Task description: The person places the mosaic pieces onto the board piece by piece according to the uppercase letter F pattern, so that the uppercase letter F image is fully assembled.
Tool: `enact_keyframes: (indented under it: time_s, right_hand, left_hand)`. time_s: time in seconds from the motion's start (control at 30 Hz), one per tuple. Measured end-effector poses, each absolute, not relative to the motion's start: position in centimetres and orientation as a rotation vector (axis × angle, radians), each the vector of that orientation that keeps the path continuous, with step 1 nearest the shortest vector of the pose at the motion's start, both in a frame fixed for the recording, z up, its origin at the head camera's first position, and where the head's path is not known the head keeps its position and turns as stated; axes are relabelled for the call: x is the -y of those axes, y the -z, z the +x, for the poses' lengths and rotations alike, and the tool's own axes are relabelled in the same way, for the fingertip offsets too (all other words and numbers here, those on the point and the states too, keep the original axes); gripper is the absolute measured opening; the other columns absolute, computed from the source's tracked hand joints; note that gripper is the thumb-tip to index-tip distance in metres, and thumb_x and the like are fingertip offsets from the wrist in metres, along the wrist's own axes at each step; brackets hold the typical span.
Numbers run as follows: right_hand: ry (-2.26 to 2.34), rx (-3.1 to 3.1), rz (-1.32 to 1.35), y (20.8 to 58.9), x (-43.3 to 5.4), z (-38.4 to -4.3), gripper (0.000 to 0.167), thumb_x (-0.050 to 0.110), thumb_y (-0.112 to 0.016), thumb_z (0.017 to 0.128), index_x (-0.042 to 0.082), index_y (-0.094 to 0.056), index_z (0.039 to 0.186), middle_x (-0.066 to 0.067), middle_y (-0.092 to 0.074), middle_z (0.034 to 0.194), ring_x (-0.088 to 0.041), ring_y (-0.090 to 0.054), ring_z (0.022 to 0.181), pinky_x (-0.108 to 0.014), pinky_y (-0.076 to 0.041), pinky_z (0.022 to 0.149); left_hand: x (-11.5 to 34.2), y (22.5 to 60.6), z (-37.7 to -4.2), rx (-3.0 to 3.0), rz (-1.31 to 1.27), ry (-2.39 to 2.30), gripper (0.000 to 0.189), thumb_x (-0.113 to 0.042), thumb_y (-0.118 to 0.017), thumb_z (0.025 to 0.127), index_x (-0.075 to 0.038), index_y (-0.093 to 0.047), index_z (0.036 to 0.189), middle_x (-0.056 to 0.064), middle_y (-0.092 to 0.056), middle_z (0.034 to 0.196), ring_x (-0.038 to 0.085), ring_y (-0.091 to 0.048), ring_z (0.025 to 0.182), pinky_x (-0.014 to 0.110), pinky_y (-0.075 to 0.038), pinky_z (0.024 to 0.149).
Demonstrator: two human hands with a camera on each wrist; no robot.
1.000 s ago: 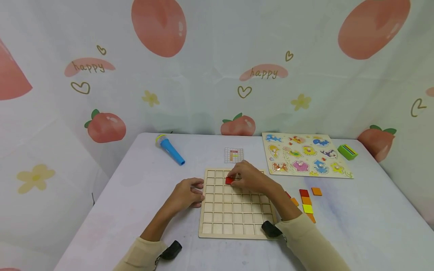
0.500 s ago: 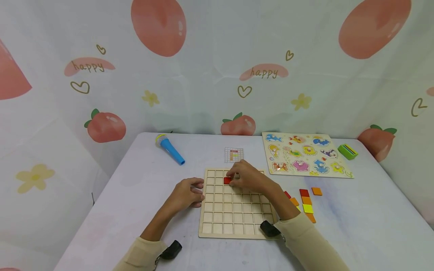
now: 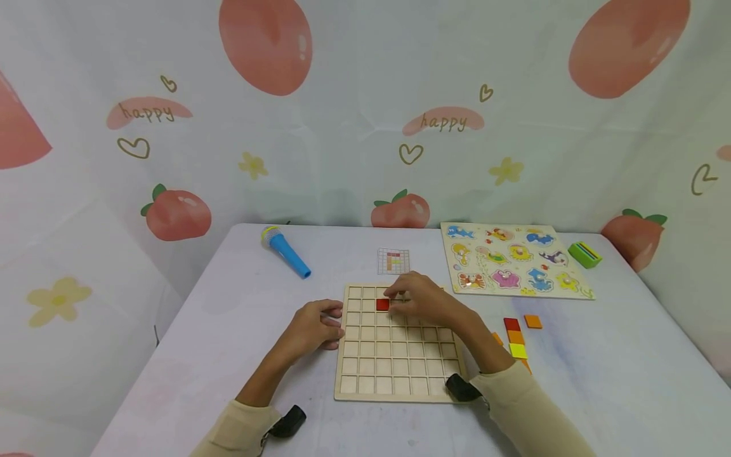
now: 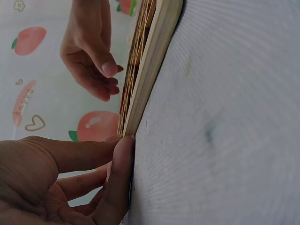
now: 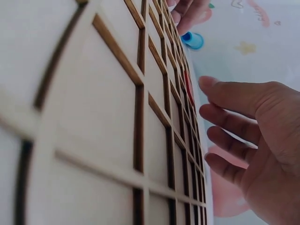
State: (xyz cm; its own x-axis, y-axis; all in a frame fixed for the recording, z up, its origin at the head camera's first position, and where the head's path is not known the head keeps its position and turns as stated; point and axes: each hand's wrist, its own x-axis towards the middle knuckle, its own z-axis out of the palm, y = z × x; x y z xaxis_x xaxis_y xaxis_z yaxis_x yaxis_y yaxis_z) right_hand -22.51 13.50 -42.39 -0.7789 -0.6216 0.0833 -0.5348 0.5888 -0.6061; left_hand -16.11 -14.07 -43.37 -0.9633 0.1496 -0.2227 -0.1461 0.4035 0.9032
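Note:
A wooden grid board (image 3: 382, 368) lies flat on the table, its squares divided by thin raised strips. One red square tile (image 3: 382, 304) sits in a cell of the second row from the far edge. Just to the tile's right, my right hand (image 3: 422, 298) hovers over the board with loosely bent fingers; in the right wrist view, a gap shows between thumb and fingers, with nothing held. At the board's left side, my left hand (image 3: 313, 327) grips the edge, thumb and finger meeting at the board's wooden rim (image 4: 159, 56) in the left wrist view.
Right of the board lie loose tiles: red (image 3: 511, 324), yellow (image 3: 517, 351) and orange (image 3: 533, 322). Beyond it is a small printed grid card (image 3: 393, 261). A blue toy microphone (image 3: 291, 255), an animal puzzle board (image 3: 516, 260) and a green block (image 3: 585, 256) stand farther back.
The red tile has shifted slightly left and now lies in its cell. My right hand has let go of it and drawn a little to the right. The left hand has stayed put.

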Motion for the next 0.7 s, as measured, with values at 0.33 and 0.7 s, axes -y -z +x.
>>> enact_keyframes:
  time_s: [0.33,0.7]
  right_hand:
    - [1.055,-2.673,-0.839,41.9,-16.2,-21.4,0.033,0.022,-0.08,0.096,0.007,-0.077,0.125,0.0,-0.074,0.117,-0.021,-0.062,0.109,-0.038,-0.055,0.092]
    - [1.059,-2.714,-0.734,41.7,-20.0,-19.9,0.032,0.026,-0.079,0.097,0.01,-0.077,0.125,-0.001,-0.074,0.123,-0.024,-0.061,0.117,-0.045,-0.057,0.097]
  left_hand:
    - [14.1,43.4,-16.2,-2.403,0.002,-1.58,0.055,0.01,-0.076,0.089,0.004,-0.062,0.141,0.013,-0.066,0.122,0.019,-0.069,0.095,0.033,-0.068,0.069]
    - [14.1,43.4,-16.1,-2.406,0.001,-1.566,0.055,0.009,-0.076,0.089,0.003,-0.062,0.142,0.013,-0.066,0.121,0.019,-0.068,0.094,0.033,-0.068,0.07]
